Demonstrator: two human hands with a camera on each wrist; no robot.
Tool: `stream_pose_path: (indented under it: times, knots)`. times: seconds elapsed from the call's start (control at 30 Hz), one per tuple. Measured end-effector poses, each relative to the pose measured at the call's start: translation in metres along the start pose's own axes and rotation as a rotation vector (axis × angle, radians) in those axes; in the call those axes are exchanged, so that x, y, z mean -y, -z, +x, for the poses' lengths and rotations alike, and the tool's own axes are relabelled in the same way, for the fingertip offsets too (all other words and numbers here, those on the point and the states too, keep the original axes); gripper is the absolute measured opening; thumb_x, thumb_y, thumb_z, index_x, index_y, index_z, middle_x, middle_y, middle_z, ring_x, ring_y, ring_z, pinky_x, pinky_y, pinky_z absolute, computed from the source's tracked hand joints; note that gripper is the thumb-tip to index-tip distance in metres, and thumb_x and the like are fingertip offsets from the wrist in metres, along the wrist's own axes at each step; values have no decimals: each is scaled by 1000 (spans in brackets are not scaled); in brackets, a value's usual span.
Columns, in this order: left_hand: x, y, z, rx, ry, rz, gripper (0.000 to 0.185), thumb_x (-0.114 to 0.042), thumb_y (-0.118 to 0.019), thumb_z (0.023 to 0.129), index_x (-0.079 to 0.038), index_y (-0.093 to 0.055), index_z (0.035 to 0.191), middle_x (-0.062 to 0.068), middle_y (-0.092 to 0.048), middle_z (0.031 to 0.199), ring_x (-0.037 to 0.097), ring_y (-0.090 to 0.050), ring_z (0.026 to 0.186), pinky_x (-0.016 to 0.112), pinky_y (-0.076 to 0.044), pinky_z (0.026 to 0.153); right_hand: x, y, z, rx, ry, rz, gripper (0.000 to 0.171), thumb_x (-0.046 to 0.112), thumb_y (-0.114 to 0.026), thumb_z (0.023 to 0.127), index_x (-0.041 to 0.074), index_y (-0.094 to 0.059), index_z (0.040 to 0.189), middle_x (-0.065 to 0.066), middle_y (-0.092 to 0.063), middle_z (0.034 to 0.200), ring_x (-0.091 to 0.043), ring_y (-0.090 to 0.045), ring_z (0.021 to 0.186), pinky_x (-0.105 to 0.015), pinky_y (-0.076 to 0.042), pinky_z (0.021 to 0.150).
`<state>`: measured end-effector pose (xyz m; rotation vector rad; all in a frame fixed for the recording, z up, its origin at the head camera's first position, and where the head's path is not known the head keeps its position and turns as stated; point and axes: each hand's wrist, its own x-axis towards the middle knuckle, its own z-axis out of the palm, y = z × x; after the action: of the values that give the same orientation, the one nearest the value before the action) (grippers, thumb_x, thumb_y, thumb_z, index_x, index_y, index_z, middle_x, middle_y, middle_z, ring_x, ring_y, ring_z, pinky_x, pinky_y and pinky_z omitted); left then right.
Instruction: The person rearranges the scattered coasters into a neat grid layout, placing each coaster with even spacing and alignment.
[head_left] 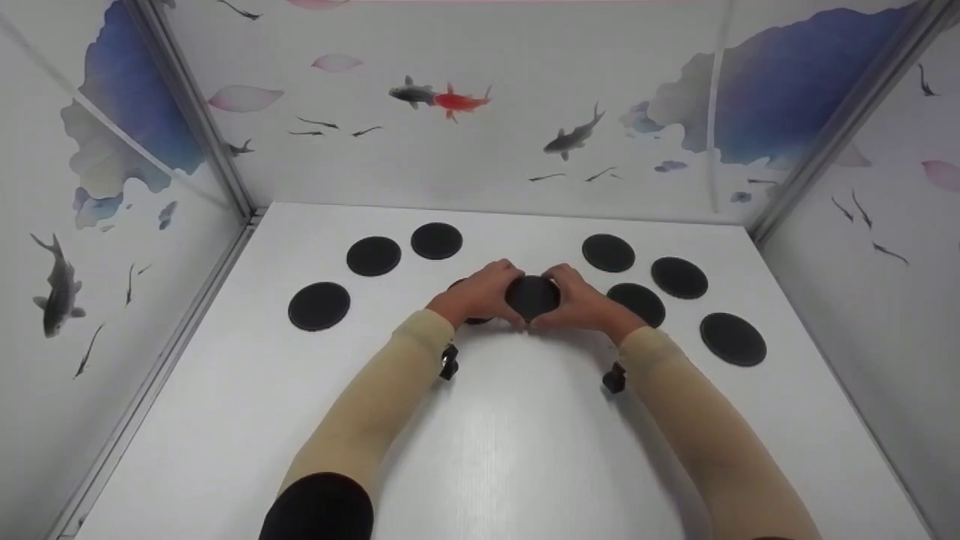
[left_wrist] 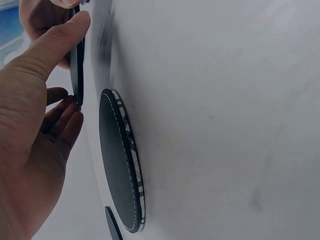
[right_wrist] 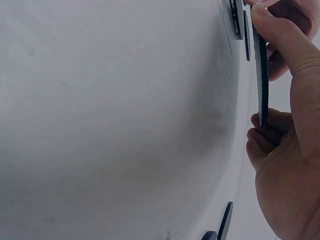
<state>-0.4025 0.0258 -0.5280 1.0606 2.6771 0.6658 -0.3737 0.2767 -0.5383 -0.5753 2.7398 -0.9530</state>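
Both hands meet at the middle of the white table [head_left: 517, 442] and hold one black round disc [head_left: 532, 296] lifted off it. My left hand [head_left: 491, 294] grips the disc's left edge, my right hand [head_left: 571, 297] its right edge. In the left wrist view the left hand [left_wrist: 70, 67] has its thumb on the top of the disc [left_wrist: 77, 75] and its fingers below. The right wrist view shows the right hand [right_wrist: 272, 70] pinching the thin disc [right_wrist: 261, 85] the same way. A second disc [head_left: 472, 320] lies partly hidden under my left hand.
Three black discs [head_left: 373, 256] [head_left: 436, 241] [head_left: 319, 306] lie on the left of the table, several more [head_left: 679, 277] on the right. Painted walls [head_left: 525, 150] close the table in at the back and both sides. A flat disc [left_wrist: 120, 160] lies close by the left palm.
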Motion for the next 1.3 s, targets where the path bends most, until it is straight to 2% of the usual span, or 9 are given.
stream_pose_path:
  times: [0.17, 0.57, 0.9, 1.3]
  knots:
    - [1, 0, 2, 15, 17, -11, 85, -45, -101, 81, -7, -64, 146, 8, -58, 139, 21, -56, 125, 39, -50, 112, -3, -1, 3, 2, 12, -4, 89, 39, -101, 78, 4, -54, 145, -15, -52, 142, -31, -51, 132, -51, -44, 117]
    - [3, 0, 7, 16, 8, 30, 77, -47, -101, 80, -10, -69, 139, 5, -61, 131, 20, -59, 119, 37, -52, 108, -5, -3, 7, 4, 3, -8, 84, 41, -102, 77, 6, -59, 141, -12, -53, 139, -30, -51, 131, -50, -44, 118]
    - [1, -4, 7, 28, 51, 17, 76, -44, -100, 81, -9, -68, 141, 5, -62, 131, 21, -61, 118, 40, -53, 109, -10, -7, 10, 2, 6, 3, 81, 41, -103, 75, 6, -62, 136, -12, -55, 135, -29, -52, 127, -48, -44, 115]
    - [2, -4, 6, 30, 27, 22, 73, -40, -99, 83, -8, -68, 141, 5, -63, 130, 21, -62, 117, 39, -52, 108, -10, -8, 10, -3, 23, -33, 79, 43, -101, 78, 6, -61, 136, -12, -53, 137, -29, -50, 129, -49, -44, 116]
